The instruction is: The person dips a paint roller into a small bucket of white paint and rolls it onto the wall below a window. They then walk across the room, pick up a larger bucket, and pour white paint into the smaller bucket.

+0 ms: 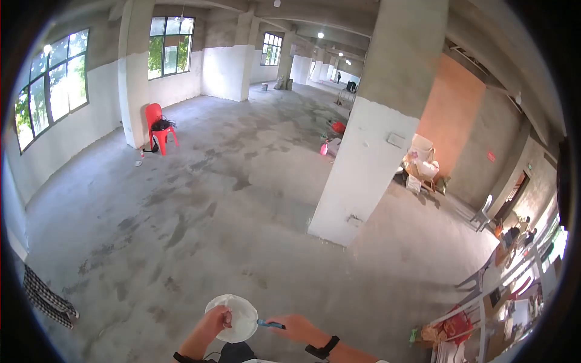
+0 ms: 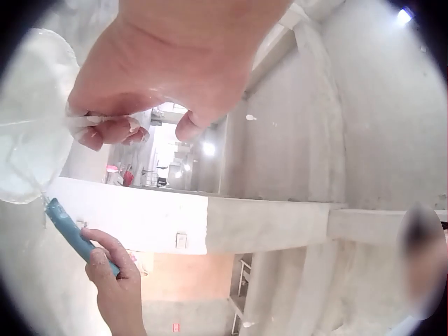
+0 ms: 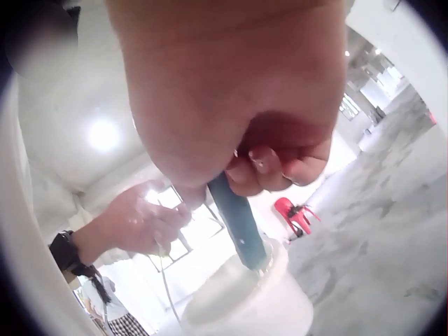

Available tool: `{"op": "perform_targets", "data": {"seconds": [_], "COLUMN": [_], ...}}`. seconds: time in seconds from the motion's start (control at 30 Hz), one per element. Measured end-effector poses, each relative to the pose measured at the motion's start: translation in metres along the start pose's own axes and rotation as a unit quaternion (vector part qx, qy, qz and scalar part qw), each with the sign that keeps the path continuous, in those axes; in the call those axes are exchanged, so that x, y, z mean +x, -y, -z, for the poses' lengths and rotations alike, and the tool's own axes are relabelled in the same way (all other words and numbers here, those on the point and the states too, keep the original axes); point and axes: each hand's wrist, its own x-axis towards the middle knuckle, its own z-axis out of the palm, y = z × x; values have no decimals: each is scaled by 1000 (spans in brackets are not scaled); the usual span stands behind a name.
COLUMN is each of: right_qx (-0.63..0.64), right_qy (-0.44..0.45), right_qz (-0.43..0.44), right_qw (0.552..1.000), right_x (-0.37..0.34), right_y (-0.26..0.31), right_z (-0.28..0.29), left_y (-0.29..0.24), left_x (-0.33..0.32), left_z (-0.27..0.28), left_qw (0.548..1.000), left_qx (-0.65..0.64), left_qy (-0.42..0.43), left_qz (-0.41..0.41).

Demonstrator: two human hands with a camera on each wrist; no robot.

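Note:
A white bucket hangs at the bottom centre of the head view. My left hand grips its thin handle, the fingers curled round it over the bucket's mouth. To the right, my right hand holds a tool by its blue handle. The handle's far end is at the bucket's rim; the rest of the tool is hard to make out.
A red chair with dark items stands near the windows at the left. A square pillar rises right of centre. White-framed shelving and a red bag are at the lower right. Checkered cloth shows at the left edge.

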Motion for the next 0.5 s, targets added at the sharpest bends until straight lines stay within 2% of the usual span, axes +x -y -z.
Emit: {"op": "perform_targets", "data": {"seconds": [0.17, 0.27, 0.33, 0.37, 0.47, 0.5], "right_qx": [81, 25, 30, 35, 16, 41], "right_qy": [-11, 26, 29, 32, 40, 22], "right_qz": [58, 41, -14, -41, -75, -75], "right_qw": [995, 999, 999, 998, 996, 996], "right_x": [166, 267, 323, 348, 432, 456], "right_y": [-94, -133, -130, -130, -152, -164], "right_z": [65, 122, 169, 193, 256, 270], "left_y": [-86, -139, -182, -197, -290, -314], "left_x": [173, 295, 353, 393, 467, 495], "left_z": [42, 83, 86, 100, 85, 84], "left_qw": [1000, 998, 995, 994, 996, 993], "left_qx": [-4, -18, -28, -30, -14, -18], "left_qy": [13, 45, 40, 74, 68, 103], "left_qz": [-10, 30, 83, 79, 59, 47]}}
